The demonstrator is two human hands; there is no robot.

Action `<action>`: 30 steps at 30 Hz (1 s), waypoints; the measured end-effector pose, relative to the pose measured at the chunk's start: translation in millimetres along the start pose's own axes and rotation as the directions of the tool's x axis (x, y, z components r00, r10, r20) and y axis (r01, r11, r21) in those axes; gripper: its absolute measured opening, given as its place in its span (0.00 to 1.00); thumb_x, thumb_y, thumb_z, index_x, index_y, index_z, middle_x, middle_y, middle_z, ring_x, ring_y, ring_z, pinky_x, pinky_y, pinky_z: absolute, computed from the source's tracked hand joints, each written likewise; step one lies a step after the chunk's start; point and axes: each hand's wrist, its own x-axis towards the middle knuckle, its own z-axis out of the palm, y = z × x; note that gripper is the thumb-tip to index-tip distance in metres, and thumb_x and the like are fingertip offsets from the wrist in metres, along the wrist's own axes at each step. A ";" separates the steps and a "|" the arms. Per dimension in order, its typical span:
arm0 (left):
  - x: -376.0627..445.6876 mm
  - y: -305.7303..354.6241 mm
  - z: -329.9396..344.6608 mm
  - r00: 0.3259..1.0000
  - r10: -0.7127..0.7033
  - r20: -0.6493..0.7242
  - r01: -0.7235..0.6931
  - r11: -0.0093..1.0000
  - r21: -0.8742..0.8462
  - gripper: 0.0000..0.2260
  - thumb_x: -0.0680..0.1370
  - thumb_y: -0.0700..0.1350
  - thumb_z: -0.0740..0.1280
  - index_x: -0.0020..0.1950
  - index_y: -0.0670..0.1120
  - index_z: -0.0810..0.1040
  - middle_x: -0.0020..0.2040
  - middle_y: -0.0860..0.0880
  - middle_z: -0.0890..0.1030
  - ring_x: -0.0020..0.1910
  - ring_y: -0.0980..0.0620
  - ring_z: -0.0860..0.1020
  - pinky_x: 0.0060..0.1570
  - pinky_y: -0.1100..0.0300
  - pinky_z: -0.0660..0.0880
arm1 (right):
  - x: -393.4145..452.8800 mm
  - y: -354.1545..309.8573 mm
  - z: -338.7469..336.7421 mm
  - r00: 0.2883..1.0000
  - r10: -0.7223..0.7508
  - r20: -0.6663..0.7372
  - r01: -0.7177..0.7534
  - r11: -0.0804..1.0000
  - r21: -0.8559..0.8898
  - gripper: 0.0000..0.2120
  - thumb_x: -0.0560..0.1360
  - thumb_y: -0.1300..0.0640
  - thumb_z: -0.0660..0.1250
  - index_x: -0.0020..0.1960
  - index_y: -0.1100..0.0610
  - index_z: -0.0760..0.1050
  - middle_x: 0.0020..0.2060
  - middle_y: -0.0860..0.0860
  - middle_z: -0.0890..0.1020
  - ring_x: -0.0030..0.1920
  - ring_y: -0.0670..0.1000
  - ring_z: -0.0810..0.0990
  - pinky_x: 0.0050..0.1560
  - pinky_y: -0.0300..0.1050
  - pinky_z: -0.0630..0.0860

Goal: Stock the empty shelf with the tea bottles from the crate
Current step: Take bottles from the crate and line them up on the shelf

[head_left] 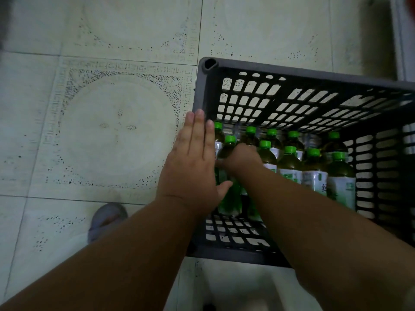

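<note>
Down in the crate, our right hand (241, 159) is curled around the neck of a tea bottle (229, 176) near the left wall, fingers wrapped on it below the cap level. Our left hand (193, 162) is flat and wide, fingers straight and together, thumb out, hovering over the crate's left rim; we cannot tell whether it touches the bottles beneath. Around the gripped bottle stand the other tea bottles (314, 169), green-capped, white-labelled, upright in two rows across the far half of the dark slotted crate (280, 70). The crate's near half shows bare grid bottom. It rests on pale patterned floor tiles (107, 135), and a grey slipper (107, 221) shows just left of our left forearm.
</note>
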 end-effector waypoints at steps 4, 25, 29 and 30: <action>0.3 -0.2 -0.7 1.000 -0.009 0.023 0.009 1.000 -0.025 0.55 0.73 0.75 0.55 0.75 0.39 0.27 0.78 0.37 0.29 0.77 0.40 0.31 0.78 0.47 0.41 | -9.3 11.4 21.5 0.989 -0.114 -0.096 0.132 0.967 0.219 0.42 0.62 0.44 0.80 0.68 0.55 0.64 0.59 0.55 0.76 0.59 0.58 0.77 0.53 0.49 0.77; -13.4 4.8 -48.4 0.976 0.060 0.211 0.007 0.953 -0.303 0.58 0.69 0.74 0.64 0.80 0.42 0.35 0.81 0.44 0.35 0.79 0.49 0.35 0.76 0.55 0.40 | -138.2 34.5 -127.3 0.859 -0.360 -0.365 0.512 0.643 0.570 0.27 0.62 0.51 0.83 0.56 0.48 0.74 0.46 0.45 0.83 0.47 0.46 0.84 0.51 0.49 0.82; -44.2 39.3 -104.7 0.993 0.043 0.110 0.023 0.843 -0.537 0.54 0.68 0.67 0.73 0.82 0.50 0.45 0.82 0.49 0.52 0.80 0.51 0.53 0.74 0.55 0.55 | -209.0 46.9 -176.4 0.773 -0.391 -0.500 0.629 0.578 0.520 0.26 0.63 0.48 0.83 0.55 0.45 0.74 0.46 0.43 0.82 0.46 0.41 0.81 0.44 0.39 0.77; -52.8 50.8 -119.5 0.998 0.012 0.069 0.031 0.802 -0.596 0.52 0.68 0.66 0.74 0.82 0.52 0.48 0.82 0.50 0.56 0.78 0.50 0.57 0.72 0.54 0.58 | -229.3 52.8 -188.2 0.750 -0.394 -0.531 0.654 0.560 0.508 0.26 0.63 0.46 0.82 0.55 0.45 0.73 0.46 0.42 0.81 0.46 0.40 0.81 0.43 0.38 0.76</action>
